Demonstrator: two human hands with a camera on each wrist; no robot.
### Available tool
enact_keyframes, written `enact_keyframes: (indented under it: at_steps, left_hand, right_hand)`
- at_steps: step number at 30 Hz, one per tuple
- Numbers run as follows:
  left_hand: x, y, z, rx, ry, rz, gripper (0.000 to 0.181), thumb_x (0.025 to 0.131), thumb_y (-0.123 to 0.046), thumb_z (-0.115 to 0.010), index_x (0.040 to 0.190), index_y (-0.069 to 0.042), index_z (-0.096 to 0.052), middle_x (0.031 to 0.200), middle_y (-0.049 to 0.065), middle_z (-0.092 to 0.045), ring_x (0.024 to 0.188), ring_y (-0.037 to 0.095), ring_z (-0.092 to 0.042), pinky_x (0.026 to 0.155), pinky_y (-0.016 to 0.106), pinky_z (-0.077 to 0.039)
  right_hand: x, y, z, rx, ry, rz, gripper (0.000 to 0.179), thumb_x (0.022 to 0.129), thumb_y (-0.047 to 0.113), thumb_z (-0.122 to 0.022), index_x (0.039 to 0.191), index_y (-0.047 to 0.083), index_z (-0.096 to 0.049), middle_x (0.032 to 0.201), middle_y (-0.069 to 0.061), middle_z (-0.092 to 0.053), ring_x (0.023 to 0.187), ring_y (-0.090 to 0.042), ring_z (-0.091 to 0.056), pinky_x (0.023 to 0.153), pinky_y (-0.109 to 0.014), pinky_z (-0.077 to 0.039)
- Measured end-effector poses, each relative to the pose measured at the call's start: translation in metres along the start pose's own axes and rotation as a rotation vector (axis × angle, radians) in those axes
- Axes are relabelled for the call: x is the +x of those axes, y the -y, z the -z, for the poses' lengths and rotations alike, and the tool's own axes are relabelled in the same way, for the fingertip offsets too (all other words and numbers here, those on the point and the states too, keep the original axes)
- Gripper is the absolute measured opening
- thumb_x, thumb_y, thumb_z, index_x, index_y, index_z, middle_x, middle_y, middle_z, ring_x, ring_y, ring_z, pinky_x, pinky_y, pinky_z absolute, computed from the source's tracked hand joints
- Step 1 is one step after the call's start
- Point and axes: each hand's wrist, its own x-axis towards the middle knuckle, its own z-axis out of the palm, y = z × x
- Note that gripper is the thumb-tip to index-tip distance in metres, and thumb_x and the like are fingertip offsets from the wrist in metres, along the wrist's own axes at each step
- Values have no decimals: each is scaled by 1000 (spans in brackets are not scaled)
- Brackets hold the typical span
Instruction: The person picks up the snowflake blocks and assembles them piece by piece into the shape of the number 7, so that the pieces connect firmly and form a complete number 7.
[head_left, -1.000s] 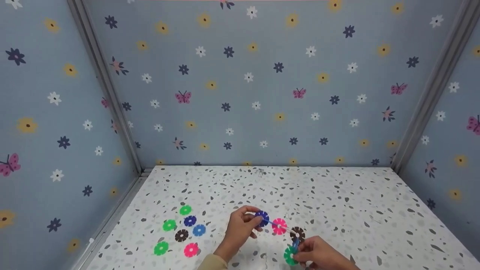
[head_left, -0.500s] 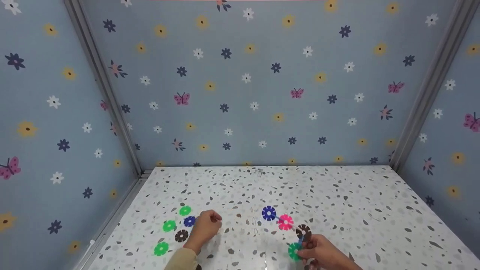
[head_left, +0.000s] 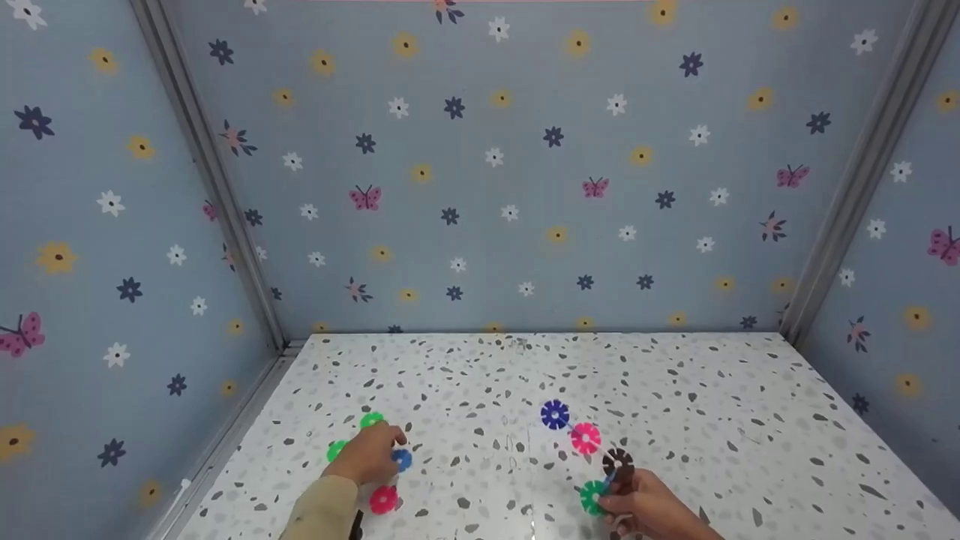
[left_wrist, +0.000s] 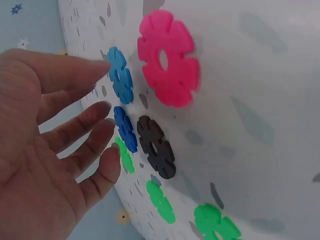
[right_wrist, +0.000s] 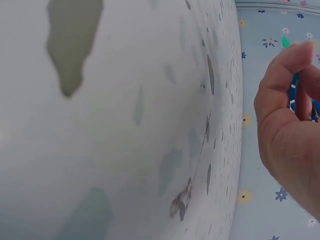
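Observation:
My right hand (head_left: 643,506) pinches a chain of interlocking plastic discs near its green disc (head_left: 592,498). Up from there run a brown disc (head_left: 618,465), a pink disc (head_left: 586,438) and a dark blue disc (head_left: 555,414), with edge-on discs linking them. In the right wrist view, curled fingers hide most of the chain. My left hand (head_left: 364,454) hovers over the loose discs, its fingers loosely bent and holding nothing. Its fingertips are right by a light blue disc (left_wrist: 120,75) and a loose dark blue disc (left_wrist: 125,128).
Around the left hand lie a loose pink disc (head_left: 383,499), a loose brown disc (left_wrist: 156,147) and several green discs (left_wrist: 161,202). All rest on the speckled white table (head_left: 480,390). Flower-patterned walls (head_left: 517,172) enclose its back and sides.
My left hand has let go of the chain's dark blue disc and moved left over the loose discs. My right hand keeps its grip while the chain's far end has swung up and right.

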Motion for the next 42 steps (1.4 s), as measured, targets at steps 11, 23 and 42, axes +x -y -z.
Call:
enact_keyframes:
  at_steps: [11, 23, 42]
  left_hand:
    - [4, -1, 1, 48, 28, -25, 30, 76, 2, -77, 104, -2, -68, 100, 9, -55, 90, 26, -58, 87, 52, -50]
    - [9, 3, -3, -27, 45, -90, 30, 75, 0, -77, 97, -9, -59, 88, 5, -57, 77, 23, -53, 72, 45, -49]
    - [11, -45, -26, -281, -36, -275, 9, 84, -4, -74, 91, -8, -69, 81, -2, -61, 75, 15, -54, 71, 38, -49]
  right_hand:
    - [0, -1, -4, 21, -67, -31, 19, 90, 2, -68, 101, 1, -54, 87, -11, -63, 72, -19, -59, 65, -29, -51]
    - [-2, 0, -4, 69, -27, 24, 18, 91, 3, -68, 100, 3, -53, 85, -9, -62, 70, -15, -59, 63, -26, -50]
    - [3, 5, -2, 156, -41, 37, 13, 93, 0, -64, 97, 4, -53, 86, -6, -60, 73, -15, -56, 63, -26, -46]
